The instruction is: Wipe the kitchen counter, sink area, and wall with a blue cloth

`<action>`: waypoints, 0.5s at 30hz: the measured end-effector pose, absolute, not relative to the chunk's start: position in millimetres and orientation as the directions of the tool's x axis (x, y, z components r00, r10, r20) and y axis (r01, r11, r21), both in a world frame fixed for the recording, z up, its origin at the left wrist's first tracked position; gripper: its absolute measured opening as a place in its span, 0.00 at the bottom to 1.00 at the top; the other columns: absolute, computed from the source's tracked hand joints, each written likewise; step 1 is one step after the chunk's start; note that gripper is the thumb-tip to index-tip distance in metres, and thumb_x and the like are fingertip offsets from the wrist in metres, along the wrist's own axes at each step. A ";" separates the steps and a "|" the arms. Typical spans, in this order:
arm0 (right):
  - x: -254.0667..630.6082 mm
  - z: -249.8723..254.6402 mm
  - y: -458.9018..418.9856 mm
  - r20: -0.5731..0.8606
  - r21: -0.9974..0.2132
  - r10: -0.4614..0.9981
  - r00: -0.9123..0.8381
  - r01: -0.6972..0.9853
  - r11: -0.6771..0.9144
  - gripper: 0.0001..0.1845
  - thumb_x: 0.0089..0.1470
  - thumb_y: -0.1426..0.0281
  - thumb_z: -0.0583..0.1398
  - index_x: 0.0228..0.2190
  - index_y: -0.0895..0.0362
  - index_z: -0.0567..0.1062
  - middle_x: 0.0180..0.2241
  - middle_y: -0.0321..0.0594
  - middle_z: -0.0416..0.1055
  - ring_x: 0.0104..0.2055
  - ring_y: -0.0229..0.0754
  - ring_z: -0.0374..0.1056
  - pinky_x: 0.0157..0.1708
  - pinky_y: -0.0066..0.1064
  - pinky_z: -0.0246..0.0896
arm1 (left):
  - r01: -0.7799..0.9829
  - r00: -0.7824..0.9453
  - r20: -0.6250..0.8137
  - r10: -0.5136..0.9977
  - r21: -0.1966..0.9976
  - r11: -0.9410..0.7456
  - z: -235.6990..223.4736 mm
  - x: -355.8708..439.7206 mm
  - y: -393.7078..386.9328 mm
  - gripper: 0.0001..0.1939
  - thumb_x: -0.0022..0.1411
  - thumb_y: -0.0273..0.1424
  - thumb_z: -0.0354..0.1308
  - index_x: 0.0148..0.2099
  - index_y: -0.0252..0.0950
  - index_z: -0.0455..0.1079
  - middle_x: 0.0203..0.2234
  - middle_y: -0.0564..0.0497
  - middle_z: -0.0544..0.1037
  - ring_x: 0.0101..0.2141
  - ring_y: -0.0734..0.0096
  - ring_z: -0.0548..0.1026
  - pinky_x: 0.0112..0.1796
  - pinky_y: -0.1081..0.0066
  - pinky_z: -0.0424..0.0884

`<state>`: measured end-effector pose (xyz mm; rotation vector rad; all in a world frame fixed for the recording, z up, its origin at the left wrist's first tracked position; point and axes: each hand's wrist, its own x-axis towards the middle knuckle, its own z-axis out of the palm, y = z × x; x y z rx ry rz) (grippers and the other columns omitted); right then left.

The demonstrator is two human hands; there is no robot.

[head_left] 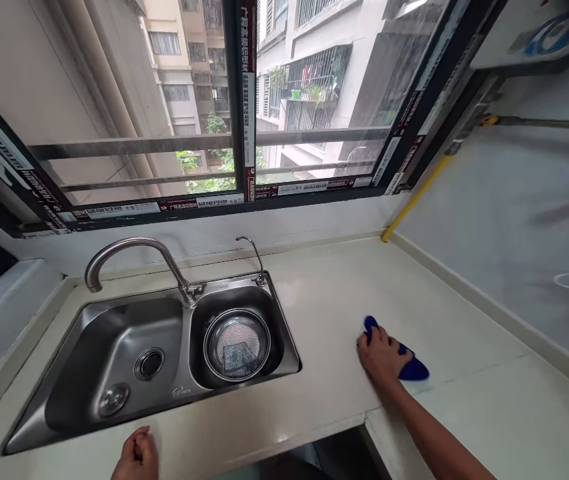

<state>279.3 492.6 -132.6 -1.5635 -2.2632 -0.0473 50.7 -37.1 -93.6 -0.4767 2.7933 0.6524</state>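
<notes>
My right hand [381, 357] lies palm down on a blue cloth [413, 368], pressing it flat onto the cream countertop [324, 313] to the right of the sink. The cloth sticks out beyond my fingers at both ends. My left hand [137, 457] rests at the counter's front edge below the sink, with its fingers curled into a loose fist and nothing visible in it.
A steel double sink [159, 353] is set into the counter, with a tall curved tap [134, 257] and a small second tap [254, 257]. A mesh strainer basket [237, 345] sits in the right basin. A window runs along the back. A yellow pipe [417, 197] climbs the right wall.
</notes>
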 end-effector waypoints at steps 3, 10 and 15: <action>226.6 -129.3 459.1 0.391 -0.211 0.809 -0.439 0.813 0.543 0.26 0.63 0.64 0.47 0.57 0.57 0.70 0.58 0.54 0.68 0.55 0.63 0.62 0.58 0.69 0.40 | -0.346 -0.931 -0.251 -0.265 0.373 0.861 -98.0 52.6 -39.2 0.28 0.65 0.49 0.39 0.54 0.45 0.74 0.35 0.43 0.79 0.22 0.61 0.65 0.27 0.65 0.59; 203.4 -161.0 313.0 0.349 -0.309 0.500 -0.792 0.407 0.860 0.31 0.61 0.63 0.54 0.65 0.48 0.60 0.60 0.49 0.67 0.60 0.64 0.57 0.63 0.66 0.34 | -0.366 -0.922 -0.265 -0.281 0.371 0.853 -96.6 57.4 -36.6 0.29 0.66 0.48 0.37 0.55 0.45 0.73 0.38 0.42 0.79 0.29 0.55 0.71 0.30 0.63 0.59; 180.6 -170.2 201.6 0.241 -0.412 0.202 -0.949 0.088 0.907 0.34 0.58 0.58 0.58 0.64 0.48 0.60 0.62 0.49 0.64 0.61 0.66 0.55 0.63 0.67 0.34 | -0.380 -0.917 -0.282 -0.284 0.391 0.839 -85.0 62.5 -30.1 0.28 0.67 0.46 0.37 0.55 0.44 0.72 0.39 0.42 0.79 0.31 0.54 0.70 0.32 0.62 0.59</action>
